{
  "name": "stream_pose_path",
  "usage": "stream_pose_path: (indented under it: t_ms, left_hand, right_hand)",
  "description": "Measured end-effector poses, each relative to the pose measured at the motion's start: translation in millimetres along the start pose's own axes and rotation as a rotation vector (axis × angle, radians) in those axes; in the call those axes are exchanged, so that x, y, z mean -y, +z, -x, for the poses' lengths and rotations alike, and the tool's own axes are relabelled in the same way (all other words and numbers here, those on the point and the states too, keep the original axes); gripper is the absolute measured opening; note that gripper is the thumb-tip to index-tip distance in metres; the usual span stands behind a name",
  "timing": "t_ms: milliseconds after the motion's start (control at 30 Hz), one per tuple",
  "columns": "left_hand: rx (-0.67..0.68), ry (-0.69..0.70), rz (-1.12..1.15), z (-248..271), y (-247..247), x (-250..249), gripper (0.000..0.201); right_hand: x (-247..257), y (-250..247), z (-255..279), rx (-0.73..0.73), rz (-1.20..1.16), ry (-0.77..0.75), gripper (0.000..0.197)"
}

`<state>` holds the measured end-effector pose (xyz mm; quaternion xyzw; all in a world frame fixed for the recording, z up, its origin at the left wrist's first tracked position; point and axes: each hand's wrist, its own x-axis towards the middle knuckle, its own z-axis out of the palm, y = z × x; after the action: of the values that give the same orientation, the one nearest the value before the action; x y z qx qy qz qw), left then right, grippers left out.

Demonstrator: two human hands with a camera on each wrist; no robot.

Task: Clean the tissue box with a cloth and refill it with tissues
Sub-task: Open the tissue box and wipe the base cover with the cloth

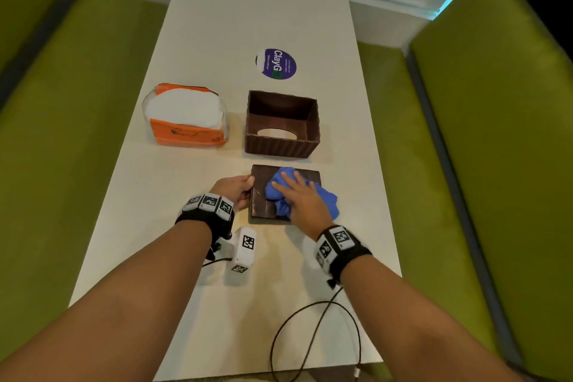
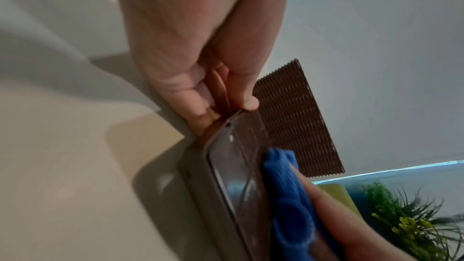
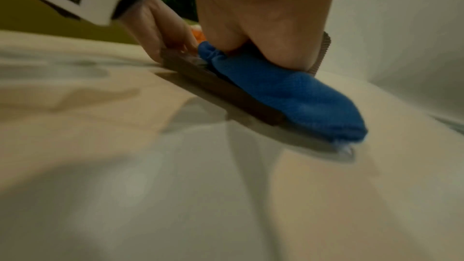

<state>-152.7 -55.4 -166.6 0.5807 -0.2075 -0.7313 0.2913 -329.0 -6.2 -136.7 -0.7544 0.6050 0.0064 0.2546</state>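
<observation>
Both forearms reached forward, a marker band on each wrist. The left hand (image 1: 236,188) had its fingers (image 2: 191,94) curled round the lid (image 1: 263,192) edge, thumb on top. The right hand (image 1: 302,198) lay palm down, fingers (image 1: 286,187) straight and spread, pressing the cloth (image 1: 325,200) beneath them.

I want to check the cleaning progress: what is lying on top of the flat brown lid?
A crumpled blue cloth lies on the flat brown lid, pressed down by the right hand. The lid surface beneath the cloth is covered, so its state cannot be seen.
</observation>
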Motion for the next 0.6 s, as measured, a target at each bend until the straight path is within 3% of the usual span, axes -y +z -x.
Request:
stream_pose_path:
  t_ms: [100,200,300,400,600]
  left_hand:
    - [0.052,0.012,-0.011,1.2,3.1,-0.2,0.033]
    - [0.091,0.013,0.032,3.3,3.1,1.5,0.026]
    - [0.055,0.023,0.089,5.5,1.6,0.3,0.023]
    - [0.071,0.016,0.17,7.1,6.2,-2.8,0.027]
    - [0.06,-0.029,0.226,6.0,9.1,-8.1,0.041]
  right_hand:
    - [-2.0,-10.7,-12.0,-0.063,0.015,0.208,0.056]
    - [28.0,-12.4,-34.0,-0.01,-0.011,0.355,0.057]
    - [52.2,-4.1,-37.2,0.062,0.026,0.192,0.064]
    - [37.5,-3.9,-34.3,0.051,0.078,0.107,0.059]
    - [-12.3,-16.8,-24.2,-0.06,0.02,0.367,0.055]
